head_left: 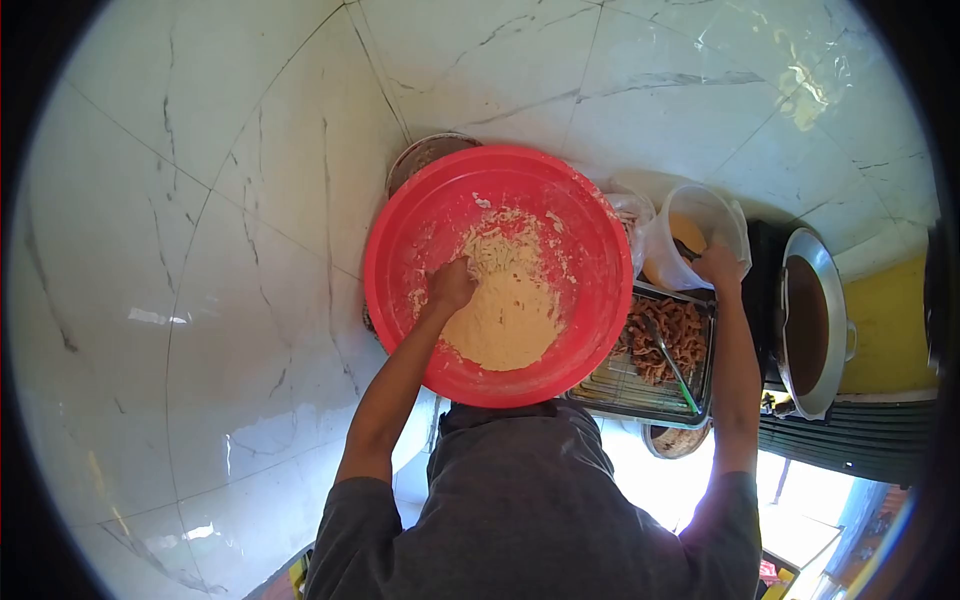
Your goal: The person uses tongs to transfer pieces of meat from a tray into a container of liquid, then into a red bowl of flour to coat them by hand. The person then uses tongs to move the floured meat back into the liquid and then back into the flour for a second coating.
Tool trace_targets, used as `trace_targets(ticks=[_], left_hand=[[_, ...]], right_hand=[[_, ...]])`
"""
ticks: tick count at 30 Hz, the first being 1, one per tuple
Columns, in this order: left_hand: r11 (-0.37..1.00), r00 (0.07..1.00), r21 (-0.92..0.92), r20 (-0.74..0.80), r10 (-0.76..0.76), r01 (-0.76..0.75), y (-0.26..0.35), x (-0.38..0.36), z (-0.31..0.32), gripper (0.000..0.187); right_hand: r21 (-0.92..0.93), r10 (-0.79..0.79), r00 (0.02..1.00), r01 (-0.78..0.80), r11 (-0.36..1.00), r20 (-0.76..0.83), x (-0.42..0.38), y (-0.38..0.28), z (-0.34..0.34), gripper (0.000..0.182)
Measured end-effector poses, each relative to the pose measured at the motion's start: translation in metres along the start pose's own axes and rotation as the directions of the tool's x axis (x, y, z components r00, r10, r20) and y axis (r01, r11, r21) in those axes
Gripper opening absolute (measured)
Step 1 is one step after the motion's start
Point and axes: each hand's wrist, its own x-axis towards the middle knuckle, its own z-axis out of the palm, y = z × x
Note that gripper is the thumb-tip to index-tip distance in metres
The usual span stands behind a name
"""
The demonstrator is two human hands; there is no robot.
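A wide red plastic basin holds a heap of pale flour, with crumbly clumps along its far side. My left hand is inside the basin at the flour's left edge, fingers curled in; what they hold, if anything, I cannot make out. To the right of the basin, my right hand reaches into a translucent plastic tub, closed at the end of a dark utensil. Something yellowish shows inside that tub.
Brown fried strips lie on a wire rack tray with green-handled tongs. A large pan of brown liquid stands far right. A clear plastic bag sits behind the tray. Marbled tiled walls border the left and back.
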Motion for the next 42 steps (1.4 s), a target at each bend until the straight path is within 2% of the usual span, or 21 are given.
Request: trace_targets(ticks=[4, 7, 8, 10, 11, 14, 16, 19, 22, 26, 29, 31, 35, 37, 42], left_hand=[[0.997, 0.999, -0.078, 0.045, -0.016, 0.020, 0.004, -0.002, -0.012, 0.038], [1.000, 0.997, 0.018, -0.072, 0.019, -0.018, -0.015, 0.009, 0.008, 0.042], [0.998, 0.999, -0.065, -0.045, 0.018, -0.021, -0.020, 0.010, 0.010, 0.041], [0.974, 1.000, -0.227, 0.010, 0.028, -0.025, -0.016, 0.006, 0.001, 0.041], [0.971, 0.999, -0.239, 0.038, 0.024, -0.014, -0.013, 0.005, -0.003, 0.041], [0.963, 0.996, -0.271, 0.083, 0.023, 0.000, -0.008, -0.001, -0.012, 0.039], [0.958, 0.997, -0.285, 0.066, 0.044, -0.024, -0.019, 0.005, -0.002, 0.039], [0.978, 0.992, -0.177, -0.084, 0.092, -0.106, -0.026, 0.009, 0.010, 0.035], [0.946, 0.997, -0.318, 0.018, 0.074, -0.064, -0.021, 0.006, 0.003, 0.034], [0.940, 0.994, -0.341, 0.102, 0.049, -0.012, -0.010, -0.001, -0.012, 0.036], [0.912, 0.996, -0.407, 0.053, 0.076, -0.048, -0.023, 0.011, 0.009, 0.031], [0.900, 0.995, -0.425, -0.017, 0.103, -0.101, -0.030, 0.017, 0.016, 0.026], [0.894, 0.997, -0.443, 0.021, 0.075, -0.058, -0.022, 0.008, 0.008, 0.019], [0.887, 0.991, -0.459, 0.096, 0.094, -0.040, -0.024, 0.012, 0.006, 0.018], [0.905, 0.994, -0.422, 0.062, 0.091, -0.057, -0.031, 0.015, 0.017, 0.019]], right_hand=[[0.088, -0.003, 0.999, 0.007, 0.996, -0.043, -0.002, 0.010, 0.000, 0.045], [0.169, 0.016, 0.990, 0.009, 0.986, -0.142, -0.016, 0.009, -0.007, 0.043], [0.191, 0.025, 0.983, 0.010, 0.981, -0.180, -0.024, 0.006, -0.011, 0.042], [0.097, 0.022, 0.981, -0.003, 0.995, -0.193, -0.030, 0.005, -0.004, 0.042], [0.050, 0.021, 0.980, -0.011, 0.999, -0.200, -0.033, 0.005, -0.002, 0.041], [0.125, 0.043, 0.970, -0.013, 0.992, -0.237, -0.044, -0.001, -0.008, 0.041], [0.152, 0.039, 0.977, -0.007, 0.988, -0.211, -0.046, -0.003, -0.010, 0.041], [0.111, 0.053, 0.986, -0.035, 0.993, -0.159, -0.041, -0.003, -0.010, 0.042], [0.092, 0.051, 0.994, -0.042, 0.995, -0.093, -0.025, -0.003, -0.006, 0.043], [0.060, 0.034, 0.999, -0.035, 0.998, 0.021, -0.008, -0.004, -0.004, 0.045], [0.150, -0.037, 0.999, 0.041, 0.988, -0.026, 0.001, 0.004, 0.009, 0.045], [0.189, -0.005, 0.994, 0.026, 0.982, -0.110, -0.010, 0.002, 0.008, 0.044], [0.234, 0.064, 0.960, 0.002, 0.972, -0.273, -0.044, -0.003, 0.000, 0.042], [0.263, 0.090, 0.958, -0.016, 0.965, -0.272, -0.050, 0.001, -0.004, 0.043], [0.227, 0.088, 0.949, -0.018, 0.974, -0.302, -0.061, 0.005, -0.006, 0.046]])
